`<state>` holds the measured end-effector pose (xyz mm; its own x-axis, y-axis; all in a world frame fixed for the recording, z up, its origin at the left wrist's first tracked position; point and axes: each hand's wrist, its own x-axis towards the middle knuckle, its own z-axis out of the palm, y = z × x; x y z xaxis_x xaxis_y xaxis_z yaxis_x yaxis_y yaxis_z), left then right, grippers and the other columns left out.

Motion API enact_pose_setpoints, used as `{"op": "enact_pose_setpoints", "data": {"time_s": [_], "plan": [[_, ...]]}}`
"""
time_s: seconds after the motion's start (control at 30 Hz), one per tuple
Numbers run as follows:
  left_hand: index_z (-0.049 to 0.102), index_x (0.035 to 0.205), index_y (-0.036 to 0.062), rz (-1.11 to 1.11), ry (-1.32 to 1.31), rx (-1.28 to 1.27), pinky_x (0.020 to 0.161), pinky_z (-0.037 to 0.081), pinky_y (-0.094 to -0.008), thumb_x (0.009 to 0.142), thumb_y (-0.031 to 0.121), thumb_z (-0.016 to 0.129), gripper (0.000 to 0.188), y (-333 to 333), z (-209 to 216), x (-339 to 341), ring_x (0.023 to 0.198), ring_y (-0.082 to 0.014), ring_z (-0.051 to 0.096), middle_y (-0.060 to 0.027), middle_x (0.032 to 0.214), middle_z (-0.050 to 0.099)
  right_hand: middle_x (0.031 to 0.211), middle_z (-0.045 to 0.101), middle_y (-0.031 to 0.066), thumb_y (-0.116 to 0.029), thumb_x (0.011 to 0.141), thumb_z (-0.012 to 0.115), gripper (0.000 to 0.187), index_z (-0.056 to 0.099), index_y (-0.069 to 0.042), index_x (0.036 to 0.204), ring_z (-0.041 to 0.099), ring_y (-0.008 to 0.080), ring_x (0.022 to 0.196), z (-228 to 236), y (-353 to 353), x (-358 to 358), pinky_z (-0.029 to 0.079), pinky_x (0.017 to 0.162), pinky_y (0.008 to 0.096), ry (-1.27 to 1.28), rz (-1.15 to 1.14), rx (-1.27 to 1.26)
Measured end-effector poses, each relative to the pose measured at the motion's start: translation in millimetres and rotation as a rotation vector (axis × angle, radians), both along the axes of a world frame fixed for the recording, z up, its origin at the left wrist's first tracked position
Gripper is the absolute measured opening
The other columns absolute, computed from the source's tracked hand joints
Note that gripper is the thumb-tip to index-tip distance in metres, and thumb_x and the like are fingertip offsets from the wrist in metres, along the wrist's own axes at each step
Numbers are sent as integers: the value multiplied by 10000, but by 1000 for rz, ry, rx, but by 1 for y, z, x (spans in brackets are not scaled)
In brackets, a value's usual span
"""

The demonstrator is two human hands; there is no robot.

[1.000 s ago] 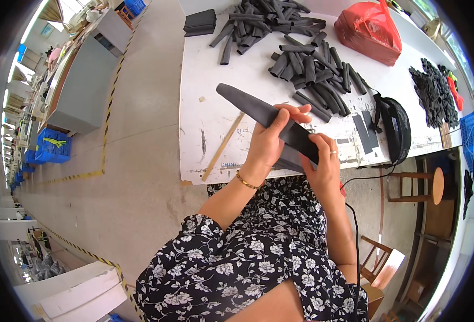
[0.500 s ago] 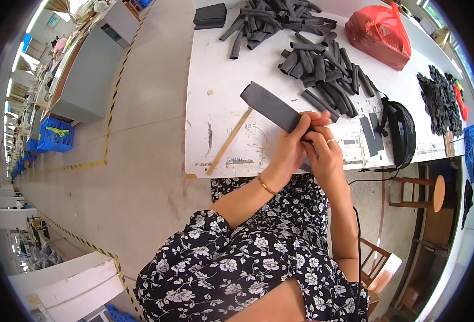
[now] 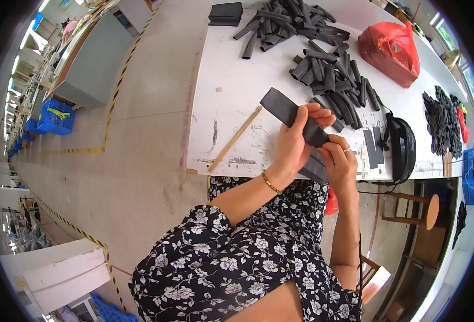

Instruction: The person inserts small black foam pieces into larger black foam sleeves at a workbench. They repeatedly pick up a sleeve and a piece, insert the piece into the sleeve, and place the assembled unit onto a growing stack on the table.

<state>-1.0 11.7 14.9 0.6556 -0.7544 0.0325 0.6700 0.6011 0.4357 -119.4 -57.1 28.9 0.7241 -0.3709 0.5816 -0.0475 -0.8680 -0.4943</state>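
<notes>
A flat dark grey strip [image 3: 280, 106], perhaps a fabric sleeve, lies across both my hands above the table's front part. My left hand [image 3: 293, 145] grips it under the thumb, its other fingers reaching behind and past the strip. At the strip's right end, my right hand [image 3: 340, 163] pinches an edge between thumb and fingertips. A further dark length [image 3: 315, 167] hangs between the two hands; whether it belongs to the same strip I cannot tell. Beyond my hands lies a loose heap of rolled dark tubes [image 3: 331, 80]. A thin wooden stick [image 3: 235, 138] rests left of my hands.
The white table [image 3: 221, 115] carries a neat dark stack [image 3: 226, 14], a red plastic bag [image 3: 390, 53], a black pouch [image 3: 402, 147], flat dark strips [image 3: 373, 147] and a pile of dark pieces [image 3: 442, 122]. A wooden stool [image 3: 431, 211] stands at the right, a blue crate [image 3: 56, 116] at the left.
My right hand has moved away from the left, to the right and slightly down, holding the strip's edge. More of the strip shows between my hands. The whole view has shifted a little.
</notes>
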Motion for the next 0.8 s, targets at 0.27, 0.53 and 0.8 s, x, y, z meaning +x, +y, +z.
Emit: {"op": "enact_pose_setpoints", "data": {"time_s": [0.27, 0.53, 0.8], "plan": [[576, 1124, 9, -12, 50, 4, 918, 514, -392, 1010, 337, 513, 353, 1, -5, -10, 1015, -286, 654, -139, 1043, 672, 962, 645, 124, 47, 759, 719, 152, 629, 1, 872, 653, 291, 766, -6, 1, 6, 530, 643, 365, -22, 6, 29], [560, 1148, 6, 66, 147, 56, 917, 520, -418, 954, 417, 595, 455, 9, -1, 11, 1023, -296, 646, -122, 1004, 666, 943, 639, 116, 39, 747, 733, 154, 631, 3, 857, 640, 290, 759, -4, -4, 3, 514, 637, 374, -17, -10, 9], [642, 1028, -57, 188, -328, 224, 730, 621, -371, 914, 77, 656, 176, 47, -11, 58, 791, -214, 702, -129, 911, 702, 1004, 602, 93, 50, 690, 768, 225, 633, -4, 862, 610, 278, 784, 12, -6, -6, 491, 636, 373, -41, -7, -210]]}}
